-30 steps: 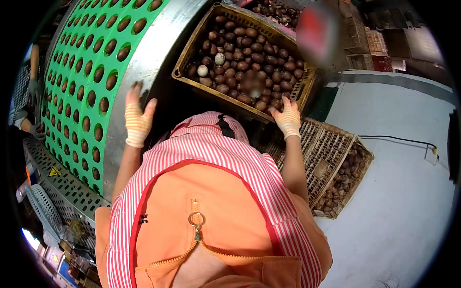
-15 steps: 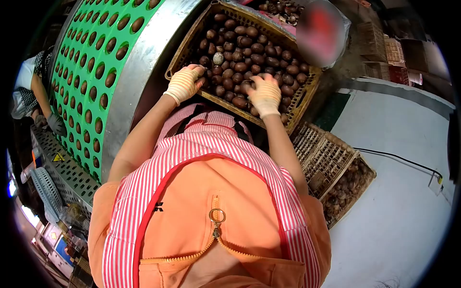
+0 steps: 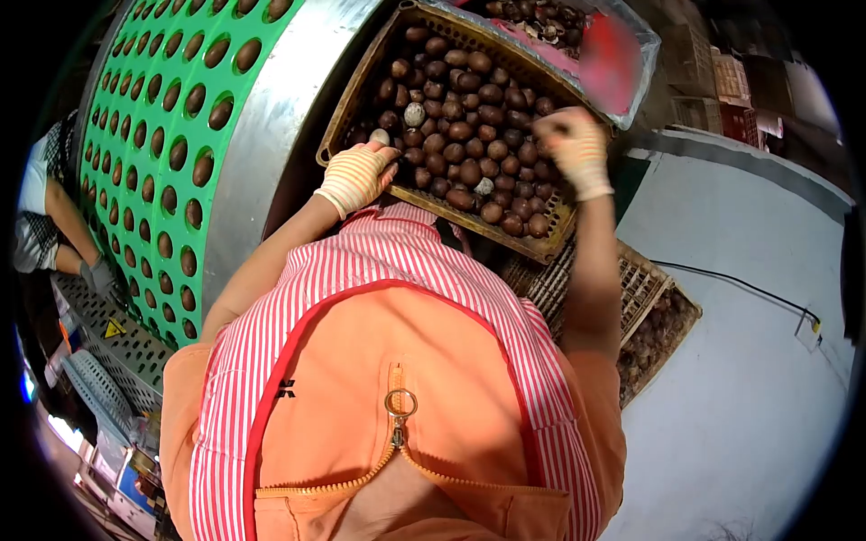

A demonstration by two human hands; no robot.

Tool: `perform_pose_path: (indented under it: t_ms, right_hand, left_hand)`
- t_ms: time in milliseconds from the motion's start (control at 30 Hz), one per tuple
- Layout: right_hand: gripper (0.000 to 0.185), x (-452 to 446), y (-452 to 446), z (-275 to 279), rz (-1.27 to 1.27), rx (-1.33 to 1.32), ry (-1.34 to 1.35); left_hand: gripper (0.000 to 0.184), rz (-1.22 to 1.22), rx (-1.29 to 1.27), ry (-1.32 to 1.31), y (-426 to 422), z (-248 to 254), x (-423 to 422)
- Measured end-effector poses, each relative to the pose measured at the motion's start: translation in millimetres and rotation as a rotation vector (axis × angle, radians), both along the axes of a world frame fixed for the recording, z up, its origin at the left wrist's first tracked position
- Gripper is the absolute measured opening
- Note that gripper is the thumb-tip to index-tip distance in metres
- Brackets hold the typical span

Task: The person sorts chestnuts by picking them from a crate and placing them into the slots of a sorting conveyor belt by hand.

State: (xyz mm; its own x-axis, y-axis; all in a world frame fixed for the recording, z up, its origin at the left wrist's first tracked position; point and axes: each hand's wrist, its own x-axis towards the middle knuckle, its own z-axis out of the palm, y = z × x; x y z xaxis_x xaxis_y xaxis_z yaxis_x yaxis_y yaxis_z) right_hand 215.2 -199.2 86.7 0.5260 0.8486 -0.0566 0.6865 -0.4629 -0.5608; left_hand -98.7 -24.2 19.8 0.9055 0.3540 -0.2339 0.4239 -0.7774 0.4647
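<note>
A yellow-brown plastic crate [image 3: 338, 115] holds many dark brown egg-shaped pieces [image 3: 469, 131], with a few pale speckled ones [image 3: 414, 114] among them. At the crate's near left side, my left hand [image 3: 354, 176], in a striped knit glove, has its fingers curled over the rim. Another pale piece [image 3: 380, 136] shows just beyond those fingertips; whether it is held is unclear. Gloved alike, my right hand [image 3: 577, 149] is raised over the crate's right side and slightly blurred. Its fingers are bent together, and a small dark spot shows between them, too blurred to name.
To the left curves a green drum [image 3: 149, 117] with brown pieces in its holes, edged by a metal band [image 3: 262, 117]. A lined container [image 3: 541, 36] holds broken brown pieces behind the crate. Slatted crates [image 3: 631, 307] stand at right. A co-worker's gloved hand [image 3: 96, 275] touches the drum.
My right hand has lifted from the pieces and moved right and up to the crate's right side. My left hand has shifted slightly right and down. A pale piece now shows beside it.
</note>
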Motion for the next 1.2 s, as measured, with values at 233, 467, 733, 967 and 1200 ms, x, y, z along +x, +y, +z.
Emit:
perform_pose_path:
  t_ms: [233,467,733,967,1200]
  right_hand:
    - [0.086,113,-151,-87,-1.006,-0.209,-0.195]
    - [0.059,-41,-117,-73,-0.912,-0.100,0.173]
    - [0.077,-85,29,-55,-0.494,-0.177,-0.033]
    - [0.073,-58,77,-95,-0.425,-0.304,-0.140]
    - [0.071,-40,78,-82,-0.239,-0.586,-0.226]
  left_hand:
    - [0.035,-0.127,-0.164,0.031,29,7,12]
    - [0.074,0.057,0.064,0.109,61,31,97]
    - [0.074,0.375,0.024,0.282,57,-35,128]
    - [0.047,0.159,0.263,0.313,49,-43,121]
    - [0.075,0.098,0.053,0.448,59,-29,146]
